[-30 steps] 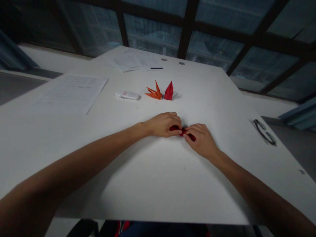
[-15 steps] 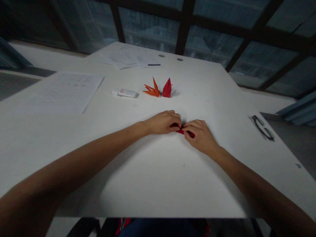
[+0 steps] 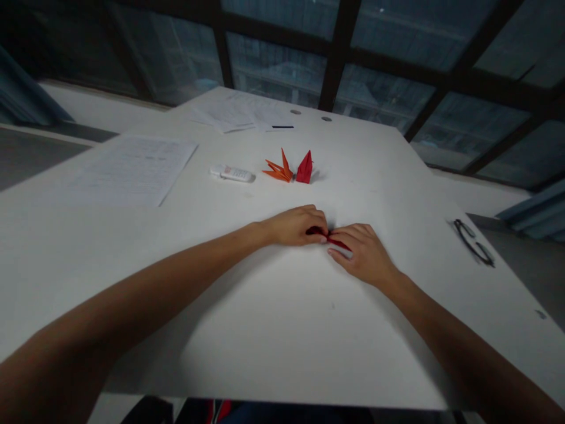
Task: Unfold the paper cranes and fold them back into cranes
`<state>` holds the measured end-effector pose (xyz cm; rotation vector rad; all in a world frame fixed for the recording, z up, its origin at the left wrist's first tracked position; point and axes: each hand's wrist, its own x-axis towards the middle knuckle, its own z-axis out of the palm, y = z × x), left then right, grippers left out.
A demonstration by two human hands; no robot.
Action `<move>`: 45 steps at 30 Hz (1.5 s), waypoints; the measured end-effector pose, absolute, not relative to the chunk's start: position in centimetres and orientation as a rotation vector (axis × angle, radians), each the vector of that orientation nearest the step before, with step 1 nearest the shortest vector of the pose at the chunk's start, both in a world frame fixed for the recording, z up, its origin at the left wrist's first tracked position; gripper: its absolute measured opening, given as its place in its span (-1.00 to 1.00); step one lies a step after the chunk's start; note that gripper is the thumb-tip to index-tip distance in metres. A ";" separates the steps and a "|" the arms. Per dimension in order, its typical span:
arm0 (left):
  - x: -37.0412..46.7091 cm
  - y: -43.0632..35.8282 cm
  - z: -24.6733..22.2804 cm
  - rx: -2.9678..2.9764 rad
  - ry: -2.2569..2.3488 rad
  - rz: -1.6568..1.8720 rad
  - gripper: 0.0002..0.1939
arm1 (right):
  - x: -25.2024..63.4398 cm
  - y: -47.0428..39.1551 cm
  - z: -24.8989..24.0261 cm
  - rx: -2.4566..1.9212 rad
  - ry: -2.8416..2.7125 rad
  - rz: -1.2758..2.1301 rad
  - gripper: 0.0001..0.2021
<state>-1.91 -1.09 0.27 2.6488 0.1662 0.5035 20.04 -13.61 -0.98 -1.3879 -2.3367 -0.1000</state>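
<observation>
A small piece of red paper (image 3: 339, 242) lies low over the white table, mostly covered by my fingers. My left hand (image 3: 301, 226) pinches its left end between thumb and fingers. On the other side my right hand (image 3: 359, 250) rests its fingertips on the paper's top edge, the thumb lowered and apart from them. Both hands' fingertips nearly meet. Beyond them stand an orange folded paper figure (image 3: 281, 168) with several points and a red folded paper figure (image 3: 304, 168), side by side.
On the white table (image 3: 265, 330), a white bottle (image 3: 232, 173) lies left of the folded figures. Printed sheets (image 3: 132, 171) cover the left side, with more papers (image 3: 233, 112) and a dark pen (image 3: 282, 126) at the back. Black glasses (image 3: 474, 242) lie near the right edge.
The thumb of my right hand has moved away from the red paper, opening a gap below the fingers. The whole view has shifted slightly, so the table's things appear lower and a little further right.
</observation>
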 end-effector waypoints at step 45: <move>1.1 -4.6 -0.7 1.399 0.475 0.853 -0.52 | 17.4 -13.5 -1.5 -1.180 -1.007 0.919 -0.74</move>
